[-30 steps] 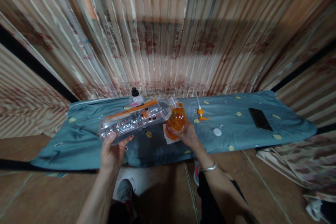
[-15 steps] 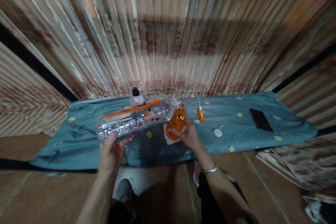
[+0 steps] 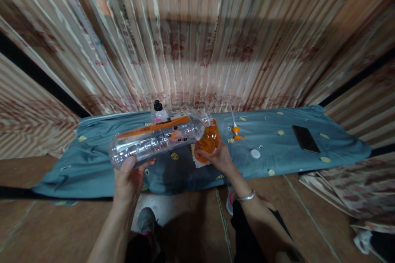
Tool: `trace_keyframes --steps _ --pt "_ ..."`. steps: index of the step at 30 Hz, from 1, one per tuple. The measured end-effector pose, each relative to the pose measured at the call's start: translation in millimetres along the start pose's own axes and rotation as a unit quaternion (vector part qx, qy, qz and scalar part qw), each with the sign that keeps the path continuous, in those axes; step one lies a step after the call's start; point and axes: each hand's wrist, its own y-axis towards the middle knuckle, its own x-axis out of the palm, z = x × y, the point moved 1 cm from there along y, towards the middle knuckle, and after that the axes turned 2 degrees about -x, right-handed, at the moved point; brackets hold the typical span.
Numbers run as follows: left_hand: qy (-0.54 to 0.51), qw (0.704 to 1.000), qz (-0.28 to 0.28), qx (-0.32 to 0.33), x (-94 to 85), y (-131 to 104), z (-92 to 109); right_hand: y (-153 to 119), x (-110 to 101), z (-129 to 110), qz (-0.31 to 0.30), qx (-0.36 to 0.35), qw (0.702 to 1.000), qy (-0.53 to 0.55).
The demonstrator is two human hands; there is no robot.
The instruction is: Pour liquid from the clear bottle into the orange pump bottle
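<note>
My left hand (image 3: 131,172) grips the lower end of a large clear plastic bottle (image 3: 157,137) with an orange label band. The bottle lies tilted nearly level, its mouth pointing right at the top of an orange see-through bottle (image 3: 208,137). My right hand (image 3: 219,156) is wrapped round that orange bottle, which stands over a pale scalloped coaster (image 3: 199,163). Whether liquid runs between the two mouths I cannot tell. Right of them lies an orange pump dispenser top (image 3: 236,131) with a white tube.
Behind the clear bottle stands a small bottle (image 3: 159,113) with a black cap. A white round lid (image 3: 255,153) and a black phone (image 3: 306,139) lie to the right on the teal patterned cloth (image 3: 173,181). Striped curtains (image 3: 197,49) hang along the back and sides.
The clear bottle's base and my left hand have shifted slightly left. Both hands keep their holds, and the bottle mouths remain together. The whole view has moved a little.
</note>
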Motion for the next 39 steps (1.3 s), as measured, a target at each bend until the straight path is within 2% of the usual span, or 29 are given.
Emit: trace_keyframes --steps 13,19,29,39 --pt "-0.019 1.0 -0.001 -0.004 -8.3 1.9 -6.5 1.2 2.2 5.9 -0.001 -0.011 1.0 -0.005" --pt "-0.036 0.999 0.006 -0.007 -7.4 1.4 -8.2 1.8 3.3 11.7 0.0 -0.006 1.0 -0.011" --pt "-0.048 0.998 0.026 -0.021 -2.8 1.8 -5.9 1.2 1.8 5.1 0.005 0.008 1.0 -0.02" --pt "-0.029 0.999 0.019 -0.029 2.8 0.1 -0.7 2.7 1.7 6.7 -0.001 0.016 0.998 -0.054"
